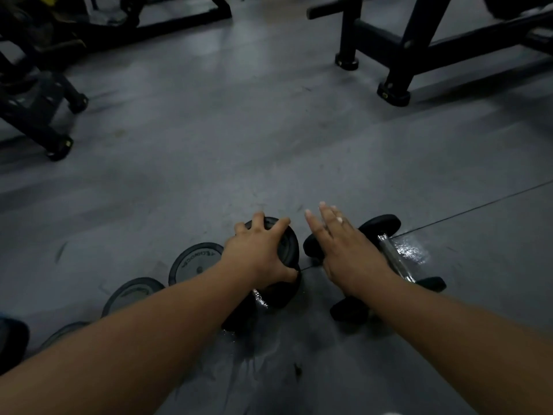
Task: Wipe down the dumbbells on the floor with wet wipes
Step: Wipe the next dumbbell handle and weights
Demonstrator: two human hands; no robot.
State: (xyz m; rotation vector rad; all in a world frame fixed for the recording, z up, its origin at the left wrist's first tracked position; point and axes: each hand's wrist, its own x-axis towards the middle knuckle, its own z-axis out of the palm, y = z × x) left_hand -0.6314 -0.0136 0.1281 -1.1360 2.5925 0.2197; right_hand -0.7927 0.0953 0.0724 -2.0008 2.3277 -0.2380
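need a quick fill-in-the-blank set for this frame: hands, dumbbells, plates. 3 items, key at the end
1. The left hand grips one ___-coloured end of a dumbbell.
2. The right hand, next to a shiny-handled dumbbell, has its fingers ___, not curled.
3. The grey weight plates lie to the ___ of the left hand.
Missing words: black; straight; left.

Grey gym floor, black machine frame far right, another black frame far left, thin floor seam.
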